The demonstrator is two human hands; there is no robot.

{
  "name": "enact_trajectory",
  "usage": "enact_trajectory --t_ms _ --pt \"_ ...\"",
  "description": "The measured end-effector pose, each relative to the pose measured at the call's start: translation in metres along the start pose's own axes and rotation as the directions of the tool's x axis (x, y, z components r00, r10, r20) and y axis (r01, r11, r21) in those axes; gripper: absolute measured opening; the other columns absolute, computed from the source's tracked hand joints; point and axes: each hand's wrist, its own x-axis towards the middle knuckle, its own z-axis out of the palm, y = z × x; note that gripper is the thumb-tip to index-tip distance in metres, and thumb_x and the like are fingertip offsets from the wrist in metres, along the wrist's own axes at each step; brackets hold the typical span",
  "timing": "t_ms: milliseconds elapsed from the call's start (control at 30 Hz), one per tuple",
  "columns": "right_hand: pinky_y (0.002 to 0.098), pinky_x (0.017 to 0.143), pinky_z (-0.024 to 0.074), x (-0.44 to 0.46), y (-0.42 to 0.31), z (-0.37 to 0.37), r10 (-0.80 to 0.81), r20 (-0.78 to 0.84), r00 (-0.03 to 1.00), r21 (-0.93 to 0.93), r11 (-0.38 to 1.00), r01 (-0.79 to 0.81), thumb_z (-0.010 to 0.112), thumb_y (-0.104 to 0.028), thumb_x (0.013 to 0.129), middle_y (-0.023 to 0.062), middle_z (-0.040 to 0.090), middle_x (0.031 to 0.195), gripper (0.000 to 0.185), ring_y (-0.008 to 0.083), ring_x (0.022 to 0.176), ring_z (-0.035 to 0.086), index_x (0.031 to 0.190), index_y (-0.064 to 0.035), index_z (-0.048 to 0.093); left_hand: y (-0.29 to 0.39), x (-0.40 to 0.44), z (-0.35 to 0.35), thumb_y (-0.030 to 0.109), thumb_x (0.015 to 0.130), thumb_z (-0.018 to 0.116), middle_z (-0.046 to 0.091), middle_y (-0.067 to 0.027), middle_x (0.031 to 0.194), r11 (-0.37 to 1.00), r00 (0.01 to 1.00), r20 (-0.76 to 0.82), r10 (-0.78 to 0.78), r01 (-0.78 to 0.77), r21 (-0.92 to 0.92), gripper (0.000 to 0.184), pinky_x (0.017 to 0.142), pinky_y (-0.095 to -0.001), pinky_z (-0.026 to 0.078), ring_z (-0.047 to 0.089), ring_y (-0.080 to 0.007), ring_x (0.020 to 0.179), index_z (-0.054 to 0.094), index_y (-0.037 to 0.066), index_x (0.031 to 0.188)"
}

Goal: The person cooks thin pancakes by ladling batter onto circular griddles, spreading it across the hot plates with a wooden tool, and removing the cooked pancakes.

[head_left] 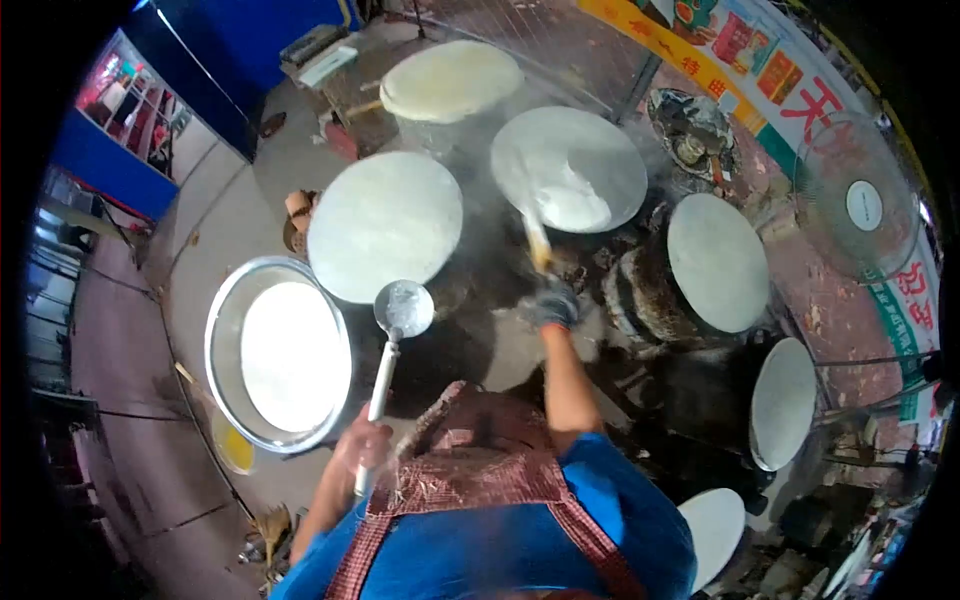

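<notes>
My left hand (366, 443) is wrapped round the white handle of a metal ladle (404, 308), its bowl coated with pale batter and held near the edge of a round griddle (385, 225) covered in a white sheet. In a dark glove, my right hand (557, 303) grips a batter spreader (538, 243) with a wooden-looking handle; its far end is blurred by motion. The spreader reaches over another round griddle (530, 135), where a thicker, wet patch of batter (578, 190) lies on the right part. A large metal basin (214, 335) of white batter stands left of the ladle.
More round griddles curve away to the right, including one on a sooty stove (717, 262) and another (783, 403) lower down. A griddle (450, 80) with a yellowish sheet stands at the back. A fan (862, 205) is at far right; a yellow-filled bowl (233, 447) sits below the basin.
</notes>
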Motion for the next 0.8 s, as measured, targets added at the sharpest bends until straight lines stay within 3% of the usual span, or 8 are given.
enact_trajectory --t_ms 67,133,300,367,467,600,700,800 --pt "0.0422 0.065 0.0432 -0.005 0.016 -0.084 0.14 0.169 0.976 -0.087 0.988 -0.126 0.044 -0.041 0.079 0.0166 0.06 0.08 0.034 0.0317 0.076 0.057 0.108 -0.0249 0.053 -0.01 0.0 0.002 0.004 0.077 0.046 0.037 -0.0028 0.059 0.992 0.997 0.048 0.057 -0.051 -0.112 0.055 0.026 -0.0177 0.022 0.029 -0.007 0.036 0.031 0.027 0.125" --pt "0.0394 0.061 0.0429 0.018 0.056 -0.089 0.298 0.278 0.913 0.21 0.909 -0.36 0.047 -0.038 0.078 0.0163 0.06 0.076 0.035 0.0305 0.071 0.057 0.098 -0.012 0.058 -0.01 -0.001 0.009 0.005 0.076 0.048 0.038 -0.0031 0.058 0.992 0.998 0.024 0.063 -0.06 -0.114 0.056 0.027 -0.019 0.023 0.03 -0.0087 0.037 0.031 0.025 0.125" --pt "0.0387 0.069 0.0422 -0.018 -0.043 -0.087 -0.11 -0.227 0.968 -0.3 0.953 0.038 0.048 -0.041 0.076 0.0122 0.061 0.088 0.038 0.0289 0.08 0.056 0.096 -0.0115 0.061 -0.01 0.023 0.009 0.006 0.076 0.046 0.033 0.0003 0.055 0.99 0.99 0.115 0.078 -0.063 -0.13 0.052 0.031 -0.0207 0.025 0.032 -0.0089 0.042 0.034 0.022 0.124" --pt "0.0373 0.075 0.0414 -0.035 -0.031 -0.075 -0.154 -0.158 0.975 -0.33 0.939 0.095 0.046 -0.043 0.078 0.0111 0.06 0.094 0.04 0.0284 0.084 0.056 0.101 -0.0138 0.059 -0.007 0.024 -0.002 0.006 0.075 0.047 0.034 0.0003 0.056 0.985 0.992 0.123 0.032 -0.01 -0.171 0.053 0.033 -0.0201 0.027 0.033 -0.0089 0.045 0.034 0.024 0.124" --pt "0.0359 0.074 0.0424 0.022 0.058 -0.098 0.103 0.341 0.934 0.072 0.988 -0.136 0.042 -0.038 0.082 0.0134 0.06 0.093 0.039 0.0288 0.085 0.056 0.105 -0.0108 0.056 -0.009 0.025 0.002 0.002 0.071 0.047 0.033 -0.0005 0.051 0.996 0.988 0.146 0.054 -0.043 -0.08 0.063 0.03 -0.0203 0.025 0.029 -0.0095 0.037 0.029 0.026 0.127" --pt "0.0378 0.069 0.0438 0.032 0.013 -0.124 0.101 -0.068 0.993 0.041 0.994 -0.099 0.049 -0.036 0.078 0.0148 0.06 0.088 0.032 0.0329 0.081 0.055 0.097 -0.0119 0.059 -0.007 0.03 0.008 0.005 0.076 0.044 0.031 0.0009 0.049 0.991 0.996 -0.08 0.031 -0.041 -0.131 0.055 0.026 -0.0185 0.022 0.026 -0.0075 0.033 0.031 0.027 0.125" --pt "0.0379 0.073 0.0437 0.008 0.016 -0.051 -0.131 -0.062 0.989 -0.15 0.981 0.121 0.051 -0.042 0.074 0.0152 0.059 0.089 0.038 0.0341 0.083 0.055 0.099 -0.0141 0.058 -0.001 0.055 -0.041 0.009 0.078 0.042 0.031 0.0017 0.051 0.913 0.982 0.067 -0.179 0.191 -0.361 0.034 0.027 -0.0169 0.022 0.026 -0.0058 0.034 0.044 0.026 0.107" --pt "0.0396 0.077 0.0413 0.038 0.095 -0.032 -0.048 0.174 0.984 0.443 0.896 -0.035 0.049 -0.044 0.075 0.0167 0.052 0.105 0.048 0.0319 0.092 0.051 0.113 -0.0146 0.049 0.005 0.059 -0.026 0.012 0.078 0.042 0.031 0.0013 0.052 0.884 0.963 0.144 -0.229 0.268 -0.382 0.022 0.028 -0.017 0.023 0.027 -0.006 0.035 0.048 0.024 0.095"
